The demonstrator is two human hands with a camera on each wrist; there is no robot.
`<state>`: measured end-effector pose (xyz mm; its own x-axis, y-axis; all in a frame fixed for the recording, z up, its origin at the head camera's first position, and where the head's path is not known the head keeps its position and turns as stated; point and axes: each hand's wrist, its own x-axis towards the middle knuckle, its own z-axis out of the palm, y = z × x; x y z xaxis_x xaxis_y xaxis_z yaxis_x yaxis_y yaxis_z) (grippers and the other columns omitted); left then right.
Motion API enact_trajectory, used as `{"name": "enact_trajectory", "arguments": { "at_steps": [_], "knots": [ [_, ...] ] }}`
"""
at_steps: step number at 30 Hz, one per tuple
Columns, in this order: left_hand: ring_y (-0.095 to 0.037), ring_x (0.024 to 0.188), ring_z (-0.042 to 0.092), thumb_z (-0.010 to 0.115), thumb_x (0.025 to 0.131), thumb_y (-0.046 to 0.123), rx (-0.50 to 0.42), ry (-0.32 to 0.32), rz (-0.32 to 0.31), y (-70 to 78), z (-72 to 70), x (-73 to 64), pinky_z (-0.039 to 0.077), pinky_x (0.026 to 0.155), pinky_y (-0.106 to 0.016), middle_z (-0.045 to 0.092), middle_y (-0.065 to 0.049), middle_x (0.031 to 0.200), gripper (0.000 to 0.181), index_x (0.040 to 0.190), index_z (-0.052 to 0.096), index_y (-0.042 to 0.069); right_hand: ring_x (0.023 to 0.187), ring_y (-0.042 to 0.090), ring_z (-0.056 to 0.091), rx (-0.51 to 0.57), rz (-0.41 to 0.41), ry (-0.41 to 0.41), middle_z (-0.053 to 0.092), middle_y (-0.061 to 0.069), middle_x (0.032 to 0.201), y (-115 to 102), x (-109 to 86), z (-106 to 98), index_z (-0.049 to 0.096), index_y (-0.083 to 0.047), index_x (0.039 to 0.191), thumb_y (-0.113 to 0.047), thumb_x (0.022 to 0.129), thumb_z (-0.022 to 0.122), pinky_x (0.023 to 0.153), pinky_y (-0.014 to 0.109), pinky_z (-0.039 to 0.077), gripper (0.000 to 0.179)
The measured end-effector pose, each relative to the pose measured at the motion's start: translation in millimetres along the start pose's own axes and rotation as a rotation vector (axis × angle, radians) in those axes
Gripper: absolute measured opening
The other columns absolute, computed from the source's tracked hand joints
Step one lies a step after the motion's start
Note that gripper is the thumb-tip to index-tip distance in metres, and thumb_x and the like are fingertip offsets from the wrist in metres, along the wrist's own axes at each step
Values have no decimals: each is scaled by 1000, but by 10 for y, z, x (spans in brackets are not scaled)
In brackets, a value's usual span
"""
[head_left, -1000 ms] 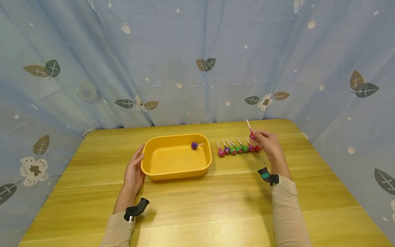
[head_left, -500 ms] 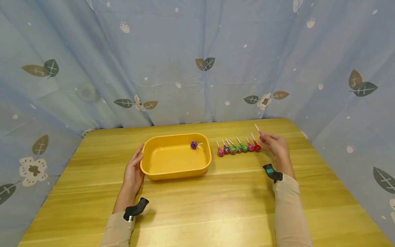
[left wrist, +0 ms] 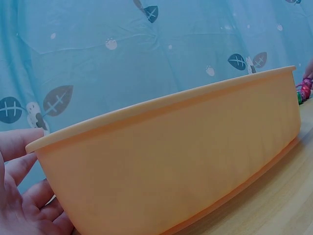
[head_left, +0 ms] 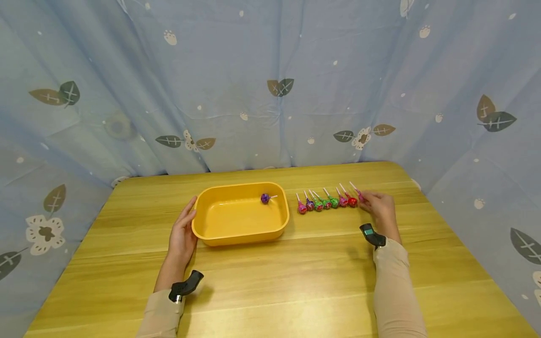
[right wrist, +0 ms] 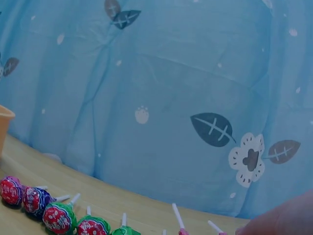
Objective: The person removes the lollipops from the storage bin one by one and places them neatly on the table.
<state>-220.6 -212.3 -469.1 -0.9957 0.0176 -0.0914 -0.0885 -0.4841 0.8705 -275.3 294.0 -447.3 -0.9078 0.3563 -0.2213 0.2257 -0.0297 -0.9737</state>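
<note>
A yellow plastic basin (head_left: 241, 238) stands on the table with one purple lollipop (head_left: 265, 198) lying inside near its right end. My left hand (head_left: 182, 234) rests against the basin's left end, its fingers lying along the outer wall and rim. To the right of the basin, several wrapped lollipops lie side by side in a row, among them a green lollipop (head_left: 334, 202) and a red lollipop (head_left: 352, 202). At the row's right end my right hand (head_left: 379, 209) pinches a pink lollipop (head_left: 360, 195) by its wrapped head, stick pointing back and left. The hand partly hides that head.
The wooden table (head_left: 270, 286) reaches back to a pale blue patterned curtain (head_left: 236, 84), which also hangs at both sides. In the right wrist view, the basin's edge (right wrist: 4, 127) shows left of the row.
My right hand has moved right, then down to the table, carrying the pink lollipop from above the row to its right end. The red lollipop came into full view. My left hand stays still.
</note>
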Motion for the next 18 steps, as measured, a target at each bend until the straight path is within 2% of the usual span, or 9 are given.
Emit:
{"name": "enact_trajectory", "arguments": {
  "at_steps": [4, 10, 18],
  "knots": [
    [-12, 141, 24, 41, 105, 21, 2, -4, 2, 0, 3, 0, 32, 107, -25, 16, 6, 159, 53, 156, 24, 20, 79, 8, 60, -63, -3, 14, 56, 16, 106, 39, 22, -19, 50, 17, 129, -6, 97, 53, 78, 24, 54, 39],
    [-12, 141, 24, 41, 105, 21, 1, -3, -3, 4, 2, -1, 32, 107, -25, 17, 6, 159, 53, 155, 25, 21, 78, 7, 63, -121, 12, 32, 59, 12, 102, 55, 34, 2, 54, 14, 126, -7, 97, 55, 75, 22, 54, 36],
    [-13, 141, 24, 41, 105, 21, -10, -4, -5, 10, 9, -7, 31, 108, -26, 16, 6, 159, 53, 155, 24, 21, 76, 8, 65, -172, 4, 44, 64, 18, 104, 38, 12, 31, 57, 16, 122, -5, 96, 55, 73, 23, 55, 33]
  ]
}}
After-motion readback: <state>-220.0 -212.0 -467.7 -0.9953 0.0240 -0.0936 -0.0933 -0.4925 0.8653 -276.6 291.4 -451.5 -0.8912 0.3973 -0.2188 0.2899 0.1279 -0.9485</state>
